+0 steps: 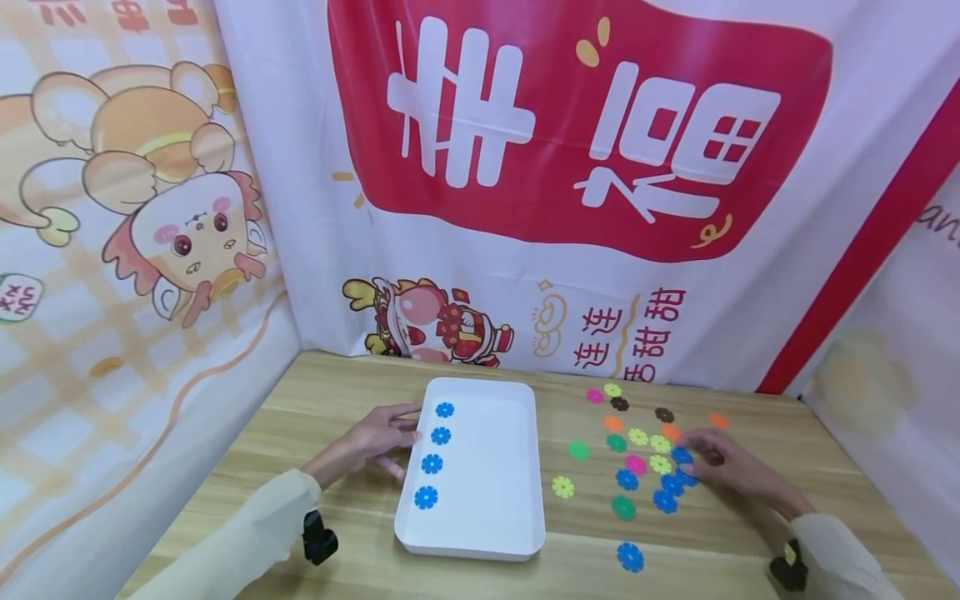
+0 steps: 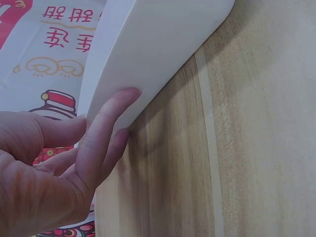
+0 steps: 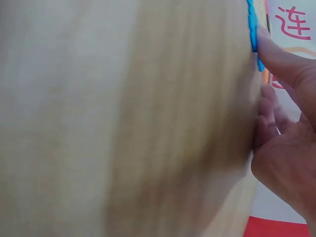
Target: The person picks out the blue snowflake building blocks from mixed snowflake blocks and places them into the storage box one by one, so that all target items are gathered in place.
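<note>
A white tray (image 1: 480,467) lies on the table, with blue notched plastic discs (image 1: 432,464) in a column along its left side. My left hand (image 1: 378,437) is at the tray's left side. In the left wrist view, the fingertips (image 2: 129,94) press on its outer wall and the thumb reaches the rim. My right hand (image 1: 731,467) is over a cluster of blue notched discs (image 1: 665,501) at the right. The right wrist view shows its thumb on a blue disc (image 3: 253,29), the other fingers bent near the tabletop.
Loose notched discs in several colours lie right of the tray, including a yellow disc (image 1: 562,487), a green disc (image 1: 623,507) and an orange disc (image 1: 717,419). A lone blue disc (image 1: 630,557) is nearer the front. A printed cloth (image 1: 300,250) hangs behind the wooden table (image 1: 345,533).
</note>
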A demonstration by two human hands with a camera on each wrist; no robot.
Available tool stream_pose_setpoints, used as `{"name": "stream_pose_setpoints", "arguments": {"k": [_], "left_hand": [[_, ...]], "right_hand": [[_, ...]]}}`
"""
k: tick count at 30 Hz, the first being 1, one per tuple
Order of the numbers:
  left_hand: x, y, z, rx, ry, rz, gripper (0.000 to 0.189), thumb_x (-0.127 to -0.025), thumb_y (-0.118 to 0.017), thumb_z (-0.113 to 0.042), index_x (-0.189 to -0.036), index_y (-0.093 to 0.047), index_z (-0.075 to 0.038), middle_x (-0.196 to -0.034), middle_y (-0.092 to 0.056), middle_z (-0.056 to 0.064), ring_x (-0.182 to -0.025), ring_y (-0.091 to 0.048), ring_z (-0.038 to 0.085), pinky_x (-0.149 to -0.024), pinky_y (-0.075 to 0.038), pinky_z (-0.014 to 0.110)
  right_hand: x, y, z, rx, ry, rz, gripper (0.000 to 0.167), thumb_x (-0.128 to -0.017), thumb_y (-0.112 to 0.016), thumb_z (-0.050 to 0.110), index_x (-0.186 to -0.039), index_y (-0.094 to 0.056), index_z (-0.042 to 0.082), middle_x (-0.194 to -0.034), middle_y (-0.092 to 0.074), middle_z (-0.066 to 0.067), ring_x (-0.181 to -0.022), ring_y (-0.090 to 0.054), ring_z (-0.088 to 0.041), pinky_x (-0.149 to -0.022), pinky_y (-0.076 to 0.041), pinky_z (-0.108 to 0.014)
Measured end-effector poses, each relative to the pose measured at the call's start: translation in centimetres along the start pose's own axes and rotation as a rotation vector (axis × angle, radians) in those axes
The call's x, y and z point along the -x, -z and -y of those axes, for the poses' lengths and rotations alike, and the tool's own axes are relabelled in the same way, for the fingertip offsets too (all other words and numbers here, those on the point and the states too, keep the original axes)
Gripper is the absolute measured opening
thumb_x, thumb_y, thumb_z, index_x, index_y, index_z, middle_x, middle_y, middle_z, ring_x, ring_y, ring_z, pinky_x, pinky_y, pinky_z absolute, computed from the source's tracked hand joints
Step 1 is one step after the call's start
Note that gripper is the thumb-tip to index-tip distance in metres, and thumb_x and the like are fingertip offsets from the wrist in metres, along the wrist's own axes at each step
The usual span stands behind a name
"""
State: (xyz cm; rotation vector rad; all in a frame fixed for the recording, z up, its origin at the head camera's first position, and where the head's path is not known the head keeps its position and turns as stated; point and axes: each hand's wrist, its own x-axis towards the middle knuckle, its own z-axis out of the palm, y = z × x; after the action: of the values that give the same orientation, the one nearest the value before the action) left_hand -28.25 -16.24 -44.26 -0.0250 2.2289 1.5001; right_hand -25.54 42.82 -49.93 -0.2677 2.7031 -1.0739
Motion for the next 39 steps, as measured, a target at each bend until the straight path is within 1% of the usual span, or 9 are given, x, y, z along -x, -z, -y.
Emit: {"name": "stream_pose_setpoints", "arguments": {"k": [3,6,14,17,20,23,28,33,39], "left_hand": [[0.1,0.2,0.1,0.002,-0.004,0.006,0.065,-0.104,-0.063,-0.007,-0.163,-0.036,-0.01,-0.157,-0.046,0.027,-0.114,-0.071,0.036,-0.063,-0.069,0.042],[0.0,0.2,0.1,0.002,-0.008,0.009,0.066,-0.104,-0.064,-0.008,-0.163,-0.035,-0.01,-0.157,-0.046,0.028,-0.112,-0.072,0.035,-0.063,-0.069,0.042],[0.0,0.3,0.3,0.007,0.003,0.0,0.067,-0.103,-0.064,-0.006,-0.163,-0.035,-0.011,-0.157,-0.047,0.026,-0.111,-0.073,0.034,-0.063,-0.069,0.042],[0.0,0.3,0.3,0.015,0.005,0.003,0.067,-0.103,-0.064,-0.006,-0.164,-0.035,-0.011,-0.157,-0.048,0.025,-0.11,-0.073,0.034,-0.063,-0.069,0.042],[0.1,0.2,0.3,0.02,0.008,0.003,0.068,-0.103,-0.064,-0.006,-0.164,-0.034,-0.011,-0.157,-0.048,0.024,-0.108,-0.074,0.033,-0.063,-0.069,0.042],[0.1,0.2,0.1,0.015,0.008,-0.001,0.068,-0.103,-0.064,-0.006,-0.164,-0.034,-0.011,-0.157,-0.047,0.024,-0.106,-0.074,0.031,-0.063,-0.069,0.042],[0.1,0.2,0.0,0.007,0.009,-0.009,0.067,-0.103,-0.064,-0.007,-0.163,-0.035,-0.012,-0.157,-0.048,0.024,-0.103,-0.075,0.029,-0.062,-0.069,0.041],[0.0,0.2,0.2,0.015,0.014,-0.013,0.068,-0.102,-0.065,-0.006,-0.163,-0.036,-0.012,-0.156,-0.05,0.023,-0.102,-0.075,0.029,-0.061,-0.069,0.041],[-0.1,0.2,0.1,0.006,0.011,-0.021,0.067,-0.102,-0.065,-0.007,-0.163,-0.037,-0.012,-0.156,-0.05,0.022,-0.102,-0.075,0.028,-0.061,-0.068,0.041]], "right_hand": [[-0.4,0.2,0.6,0.025,0.019,0.0,0.036,-0.099,-0.074,0.021,-0.126,-0.06,0.003,-0.121,-0.065,-0.015,-0.109,-0.059,-0.028,-0.089,-0.056,-0.036],[-0.6,0.4,1.2,0.052,0.041,-0.01,0.03,-0.098,-0.075,0.016,-0.12,-0.06,0.003,-0.111,-0.067,-0.01,-0.1,-0.06,-0.022,-0.084,-0.057,-0.03],[-1.1,1.1,3.1,0.036,0.107,-0.026,0.024,-0.103,-0.068,0.014,-0.122,-0.07,0.0,-0.111,-0.076,-0.012,-0.099,-0.07,-0.023,-0.081,-0.061,-0.023],[-1.4,0.9,4.3,0.035,0.07,-0.058,0.028,-0.104,-0.067,0.019,-0.125,-0.071,0.001,-0.117,-0.076,-0.014,-0.105,-0.071,-0.026,-0.087,-0.065,-0.032],[-1.7,0.4,6.2,0.042,-0.034,-0.076,0.036,-0.104,-0.068,0.03,-0.127,-0.072,0.003,-0.118,-0.076,-0.013,-0.106,-0.072,-0.026,-0.09,-0.065,-0.042],[-2.3,-0.4,8.4,-0.055,-0.068,-0.056,0.044,-0.104,-0.067,0.035,-0.13,-0.069,-0.001,-0.115,-0.077,-0.014,-0.103,-0.073,-0.027,-0.092,-0.065,-0.048],[-3.7,-2.1,11.4,-0.218,-0.043,0.004,0.044,-0.105,-0.066,0.032,-0.131,-0.066,-0.003,-0.11,-0.078,-0.014,-0.098,-0.074,-0.027,-0.093,-0.066,-0.048],[-5.1,-3.3,13.7,-0.346,0.002,0.088,0.04,-0.106,-0.064,0.025,-0.13,-0.064,-0.007,-0.115,-0.075,-0.018,-0.107,-0.073,-0.035,-0.102,-0.061,-0.054],[-7.4,-4.3,17.2,-0.464,-0.026,0.152,0.037,-0.106,-0.064,0.022,-0.132,-0.064,-0.005,-0.122,-0.075,-0.015,-0.12,-0.07,-0.036,-0.114,-0.053,-0.055]]}}
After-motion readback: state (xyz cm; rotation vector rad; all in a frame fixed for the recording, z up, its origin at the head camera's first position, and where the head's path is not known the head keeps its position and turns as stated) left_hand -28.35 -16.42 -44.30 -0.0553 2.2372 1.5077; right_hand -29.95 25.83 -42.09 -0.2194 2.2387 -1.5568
